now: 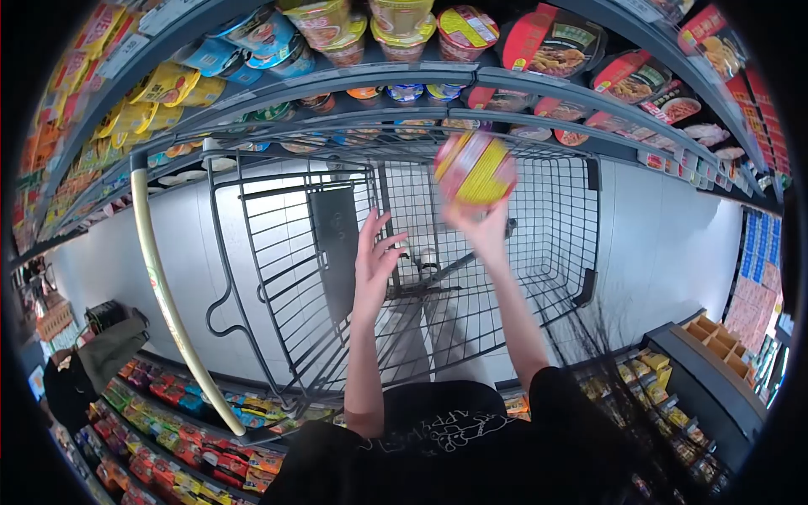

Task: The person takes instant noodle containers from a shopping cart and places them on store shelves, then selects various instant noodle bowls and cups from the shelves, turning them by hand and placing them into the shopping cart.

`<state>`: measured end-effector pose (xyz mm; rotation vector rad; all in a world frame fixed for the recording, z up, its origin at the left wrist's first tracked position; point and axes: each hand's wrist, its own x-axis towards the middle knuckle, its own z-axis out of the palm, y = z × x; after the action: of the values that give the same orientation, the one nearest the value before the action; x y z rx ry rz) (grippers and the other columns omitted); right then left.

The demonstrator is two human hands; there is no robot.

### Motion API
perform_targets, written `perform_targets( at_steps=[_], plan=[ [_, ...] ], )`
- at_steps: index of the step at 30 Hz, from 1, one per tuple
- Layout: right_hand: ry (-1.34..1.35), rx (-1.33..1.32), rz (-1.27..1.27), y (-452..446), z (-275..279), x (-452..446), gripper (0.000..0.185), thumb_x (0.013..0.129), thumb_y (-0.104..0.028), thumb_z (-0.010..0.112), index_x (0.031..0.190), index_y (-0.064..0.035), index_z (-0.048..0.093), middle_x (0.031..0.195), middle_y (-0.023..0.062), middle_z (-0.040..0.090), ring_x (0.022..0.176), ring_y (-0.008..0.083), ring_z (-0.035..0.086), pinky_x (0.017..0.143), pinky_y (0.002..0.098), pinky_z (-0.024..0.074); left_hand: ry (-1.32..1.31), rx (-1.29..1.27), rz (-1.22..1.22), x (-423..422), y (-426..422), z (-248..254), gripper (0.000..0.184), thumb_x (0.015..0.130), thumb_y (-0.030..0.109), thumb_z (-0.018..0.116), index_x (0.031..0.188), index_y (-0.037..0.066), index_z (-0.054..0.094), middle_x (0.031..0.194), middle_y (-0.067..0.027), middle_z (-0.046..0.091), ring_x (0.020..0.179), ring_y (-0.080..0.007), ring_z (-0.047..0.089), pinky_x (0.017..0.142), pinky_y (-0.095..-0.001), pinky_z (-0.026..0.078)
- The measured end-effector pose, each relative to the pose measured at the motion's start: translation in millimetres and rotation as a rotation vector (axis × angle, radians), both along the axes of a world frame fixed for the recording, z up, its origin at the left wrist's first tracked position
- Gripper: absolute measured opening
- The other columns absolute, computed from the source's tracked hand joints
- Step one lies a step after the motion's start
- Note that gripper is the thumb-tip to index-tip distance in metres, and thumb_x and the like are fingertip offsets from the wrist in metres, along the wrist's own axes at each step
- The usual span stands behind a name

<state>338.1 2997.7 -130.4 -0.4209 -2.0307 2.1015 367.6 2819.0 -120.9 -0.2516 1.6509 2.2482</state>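
Observation:
My right hand (481,229) grips an instant noodle cup (475,167) from below; its yellow and red lid faces me, slightly blurred. It is held up over the far side of the wire shopping cart (551,202), in front of the shelf. Over the middle of the cart, my left hand (375,259) has its fingers apart and holds nothing. The dark flap (334,244) of the cart's child seat lies just left of that hand.
Ahead, a shelf carries more noodle cups (402,32), yellow tubs (164,88) and boxed meals (554,49). The cart handle (162,286) is at left. Bagged snacks (202,446) line the shelf behind me. Another person (71,379) stands at far left.

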Motion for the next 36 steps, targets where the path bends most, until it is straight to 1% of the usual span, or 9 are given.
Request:
perform_targets(
  at_steps=[9,12,16,18,19,25,29,32,36],
  plan=[
    [0.183,0.381,-0.247,83,8,-227,0.047,0.069,-0.001,0.065,0.105,-0.0066,0.035,0.092,0.0139,0.049,0.082,0.0245,0.052,0.066,0.0310,0.0434,0.022,-0.634,-0.521,102,1,-45,0.055,0.076,0.020,0.060,0.123,0.003,0.035,0.122,-0.0173,0.041,0.112,-0.0325,0.041,0.092,-0.0359,0.036],
    [0.499,0.442,-0.235,70,30,-236,0.041,0.068,-0.002,0.067,0.091,-0.0076,0.034,0.074,0.0044,0.046,0.068,0.0116,0.049,0.056,0.0235,0.0403,-0.049,-0.703,-0.629,122,1,-45,0.056,0.077,0.027,0.058,0.123,0.004,0.035,0.121,-0.0182,0.042,0.111,-0.0343,0.042,0.090,-0.0378,0.037],
    [0.032,-0.240,0.217,63,14,-234,0.053,0.062,-0.004,0.073,0.099,-0.0049,0.035,0.083,0.0081,0.047,0.080,0.0159,0.049,0.065,0.0313,0.0428,0.017,-0.897,-0.734,145,-2,-72,0.056,0.078,0.033,0.055,0.122,0.005,0.035,0.117,-0.0192,0.045,0.104,-0.0361,0.047,0.084,-0.0408,0.041],
    [0.461,0.395,-0.113,54,9,-217,0.066,0.062,-0.017,0.074,0.111,-0.0025,0.033,0.093,0.0145,0.049,0.094,0.0258,0.047,0.078,0.0429,0.0391,-0.058,-1.054,-0.871,147,-2,-74,0.056,0.078,0.033,0.054,0.123,0.006,0.035,0.113,-0.0195,0.047,0.101,-0.0359,0.048,0.083,-0.0412,0.042],
    [0.564,0.414,-0.068,48,8,-200,0.070,0.066,-0.011,0.071,0.122,0.0028,0.031,0.120,0.0155,0.042,0.111,0.0218,0.043,0.094,0.0325,0.0342,-0.056,-1.060,-0.867,146,-1,-72,0.056,0.078,0.033,0.054,0.123,0.006,0.035,0.113,-0.0195,0.047,0.101,-0.0359,0.048,0.083,-0.0412,0.042],
    [0.160,0.724,0.196,28,-52,5,0.056,0.078,-0.010,0.055,0.127,-0.0029,0.031,0.131,0.0166,0.032,0.118,0.0306,0.035,0.099,0.0374,0.0266,0.014,-0.953,-0.712,141,1,-76,0.051,0.078,0.029,0.055,0.120,0.005,0.038,0.107,-0.0201,0.051,0.094,-0.0355,0.052,0.080,-0.0407,0.043],
    [-0.256,0.685,0.392,24,-77,153,0.004,0.069,-0.007,0.064,0.067,-0.0051,0.061,0.110,0.0114,0.052,0.104,0.0306,0.048,0.084,0.0356,0.0412,0.186,-0.887,-0.675,139,-7,-71,0.028,0.080,0.025,0.053,0.096,0.002,0.055,0.092,-0.0177,0.058,0.085,-0.0315,0.056,0.072,-0.0398,0.044],
    [-0.618,0.657,0.598,26,-50,208,0.025,0.070,-0.029,0.066,0.068,-0.0051,0.058,0.097,0.0101,0.060,0.089,0.0264,0.057,0.074,0.0359,0.0445,0.017,-0.931,-0.372,121,-19,2,0.025,0.079,0.024,0.056,0.069,0.001,0.060,0.061,-0.0132,0.058,0.059,-0.0275,0.058,0.057,-0.0342,0.044],
    [-0.676,0.677,0.690,27,-52,222,0.040,0.074,-0.048,0.055,0.078,-0.0078,0.060,0.093,0.0094,0.062,0.086,0.0272,0.057,0.074,0.0366,0.0442,0.533,-1.215,0.192,102,-93,92,0.027,0.074,0.006,0.059,0.101,0.005,0.055,0.098,-0.0115,0.057,0.093,-0.0264,0.054,0.081,-0.0347,0.041]
  ],
)
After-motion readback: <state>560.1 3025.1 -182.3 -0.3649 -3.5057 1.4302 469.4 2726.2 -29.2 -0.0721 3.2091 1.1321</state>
